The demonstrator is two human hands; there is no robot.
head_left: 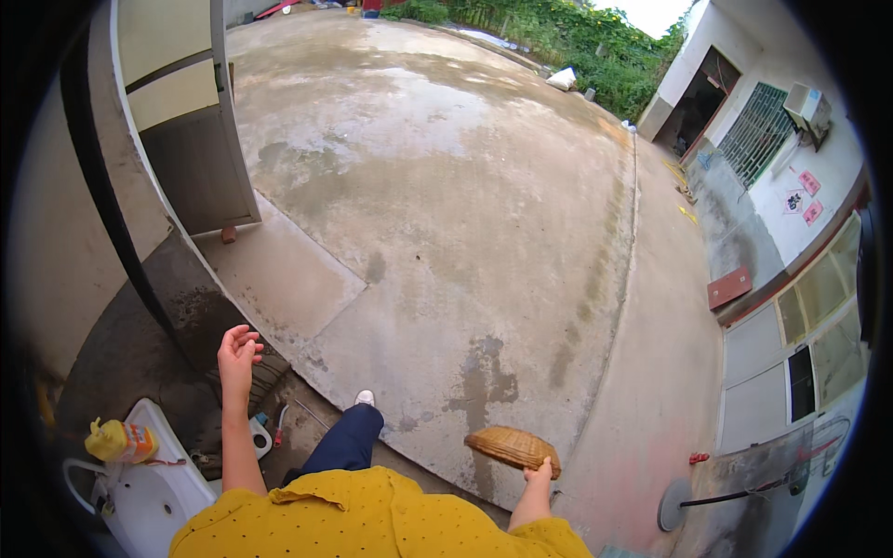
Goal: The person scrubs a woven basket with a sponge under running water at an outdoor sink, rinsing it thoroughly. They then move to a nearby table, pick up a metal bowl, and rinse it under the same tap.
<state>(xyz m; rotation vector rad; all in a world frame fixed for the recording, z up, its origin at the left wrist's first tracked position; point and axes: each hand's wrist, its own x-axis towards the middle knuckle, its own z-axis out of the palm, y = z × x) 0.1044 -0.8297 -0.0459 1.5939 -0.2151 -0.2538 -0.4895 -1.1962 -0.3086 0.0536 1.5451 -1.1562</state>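
Note:
My right hand grips the rim of a shallow woven wicker basket, which tilts on its side above the concrete. Its ribbed underside faces up, so what may be inside is hidden. Out on the other side, my left hand is raised with loosely curled fingers and nothing in it. Below that arm stands a white washbasin with a yellow bottle on its edge. One white shoe shows on the concrete step edge ahead of me.
A wide concrete yard stretches ahead, with damp patches. An open metal door stands at the left, near a brick piece. A grey round-based stand is at the right. Green plants line the far edge.

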